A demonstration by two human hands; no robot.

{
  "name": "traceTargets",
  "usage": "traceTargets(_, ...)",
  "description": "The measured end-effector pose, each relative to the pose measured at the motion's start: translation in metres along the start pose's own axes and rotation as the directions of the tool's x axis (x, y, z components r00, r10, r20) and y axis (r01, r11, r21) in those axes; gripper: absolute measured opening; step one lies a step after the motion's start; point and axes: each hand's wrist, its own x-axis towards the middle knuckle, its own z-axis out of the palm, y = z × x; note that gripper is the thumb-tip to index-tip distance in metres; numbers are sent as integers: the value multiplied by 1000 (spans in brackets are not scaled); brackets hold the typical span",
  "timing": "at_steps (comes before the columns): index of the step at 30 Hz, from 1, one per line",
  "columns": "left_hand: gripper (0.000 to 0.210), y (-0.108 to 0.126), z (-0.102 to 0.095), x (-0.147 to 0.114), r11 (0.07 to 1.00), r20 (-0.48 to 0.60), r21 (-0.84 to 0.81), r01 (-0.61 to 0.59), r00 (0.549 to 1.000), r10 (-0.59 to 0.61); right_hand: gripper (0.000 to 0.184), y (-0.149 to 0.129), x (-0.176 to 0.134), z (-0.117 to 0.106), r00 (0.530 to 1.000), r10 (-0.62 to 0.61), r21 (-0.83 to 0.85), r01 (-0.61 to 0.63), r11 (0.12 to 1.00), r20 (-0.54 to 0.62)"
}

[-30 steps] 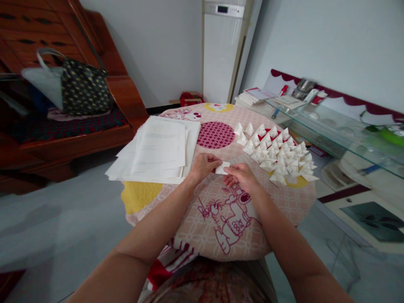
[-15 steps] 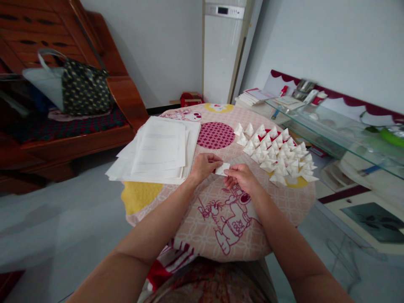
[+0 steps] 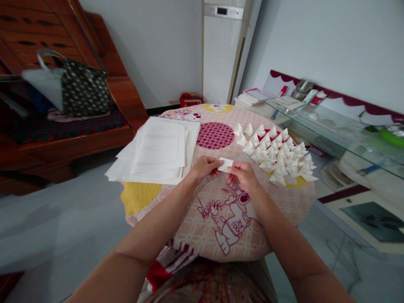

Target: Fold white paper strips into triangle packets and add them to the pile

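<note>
A small folded white piece of paper (image 3: 225, 164) is held up over the table between both hands. My left hand (image 3: 205, 167) pinches its left edge between thumb and fingers. My right hand (image 3: 241, 174) grips the right edge with the thumb on top, its other fingers curled below. To the right of my hands stand several folded white paper boats (image 3: 276, 153) in close rows, their points up. Left of my hands lies a stack of white paper sheets (image 3: 159, 147), some with faint print.
A pink patterned cloth (image 3: 189, 227) covers the round table. On the right, a glass shelf (image 3: 341, 134) comes close to the table's edge. A wooden bench (image 3: 123, 99) with a dotted bag (image 3: 83, 88) stands at left. A tall white air conditioner (image 3: 222, 54) stands behind.
The paper has tilted and shifted slightly up and to the right in my fingers. My left hand has moved a little lower on its edge. The paper stack and boats stay put.
</note>
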Motion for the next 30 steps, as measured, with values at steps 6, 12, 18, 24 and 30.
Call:
traceTargets(6, 35, -4, 0, 1, 973, -82, 163, -161, 981, 176, 32, -2, -2, 3, 1000, 7, -2, -7, 1000, 19)
traceTargets(12, 26, -3, 2, 1, 976, -111, 54, -210, 970, 215, 32, -5, -4, 2, 999, -5, -19, 6, 1000, 47)
traceTargets(18, 30, -2, 3, 2, 949, -148, 116, -293, 940, 308, 33, -4, -3, 3, 999, -9, -1, 9, 1000, 45)
traceTargets(24, 51, -3, 2, 3, 943, -9, 214, -255, 965, 262, 33, -5, -5, 3, 998, -13, -14, 14, 1000, 63)
traceTargets(30, 44, -1, 2, 1, 915, -28, 263, -305, 946, 323, 30, -8, -7, 7, 996, -6, -31, 8, 999, 93)
